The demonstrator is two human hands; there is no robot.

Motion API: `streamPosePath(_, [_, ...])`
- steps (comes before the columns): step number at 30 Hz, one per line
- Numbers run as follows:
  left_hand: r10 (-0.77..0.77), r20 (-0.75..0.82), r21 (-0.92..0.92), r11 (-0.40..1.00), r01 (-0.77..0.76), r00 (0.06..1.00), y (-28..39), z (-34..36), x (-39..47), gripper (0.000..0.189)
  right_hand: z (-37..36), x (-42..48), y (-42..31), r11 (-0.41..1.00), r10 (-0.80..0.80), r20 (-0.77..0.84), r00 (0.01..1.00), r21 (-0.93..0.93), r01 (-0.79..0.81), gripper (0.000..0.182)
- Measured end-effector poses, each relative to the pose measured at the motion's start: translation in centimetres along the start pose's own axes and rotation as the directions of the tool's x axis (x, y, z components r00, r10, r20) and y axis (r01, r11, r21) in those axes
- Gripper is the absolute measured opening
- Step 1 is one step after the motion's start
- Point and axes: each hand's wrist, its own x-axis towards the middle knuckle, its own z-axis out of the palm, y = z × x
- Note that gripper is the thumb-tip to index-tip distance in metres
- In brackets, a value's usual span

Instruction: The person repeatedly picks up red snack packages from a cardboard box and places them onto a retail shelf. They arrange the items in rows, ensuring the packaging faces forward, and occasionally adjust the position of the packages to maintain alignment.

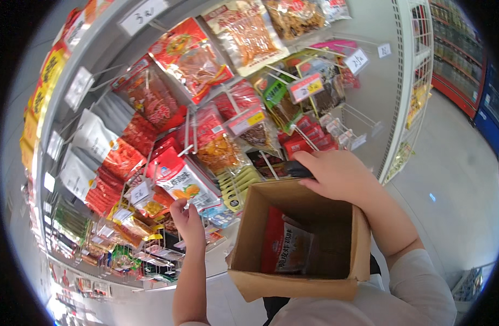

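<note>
My left hand (188, 224) is raised at the lower edge of a red-and-white snack bag (188, 181) hanging on a rack hook. Its fingers are curled there; whether they grip the bag is unclear. My right hand (335, 175) holds a small black object (297, 169), largely hidden by the fingers, above the far rim of an open cardboard box (294, 287). The right forearm lies over the box's right side, and the box is against my body. Inside, a similar red-and-white snack bag (288, 244) leans on the box's left wall.
Packaged snacks hang on metal hooks with price tags (306, 88) jutting outward. Red-and-white pouches (107, 142) hang at left. Lower goods (123, 258) fill the shelves. A wire side rack (420, 81) and red-framed cooler (457, 53) stand right; a basket (471, 283) sits on the floor.
</note>
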Motion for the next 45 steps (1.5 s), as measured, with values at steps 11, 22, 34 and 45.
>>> streamPosePath(11, [0.173, 0.978, -0.206, 0.744, -0.636, -0.115, 18.9, 6.1, -6.7, 0.033, 1.0, 0.8, -2.5, 0.997, -0.047, 0.019, 0.999, -0.062, 0.048, 0.050])
streamPosePath(22, [0.099, 0.993, -0.009, 0.628, -0.778, 0.069, 8.9, 8.1, -10.2, 0.037, -0.1, -0.3, -2.5, 0.999, -0.040, 0.061, 0.997, -0.024, 0.041, 0.052])
streamPosePath(34, [0.136, 0.955, 0.185, 0.429, -0.884, 0.265, 8.5, 6.6, -12.9, 0.023, 0.7, 0.0, -4.4, 0.985, -0.168, 0.005, 0.986, -0.039, 0.168, 0.053])
streamPosePath(45, [-0.162, 0.970, 0.229, 0.335, -0.914, 0.183, 11.5, 6.5, -12.3, 0.021, 0.3, -0.5, -5.1, 0.986, -0.162, 0.009, 0.987, -0.035, 0.162, 0.055])
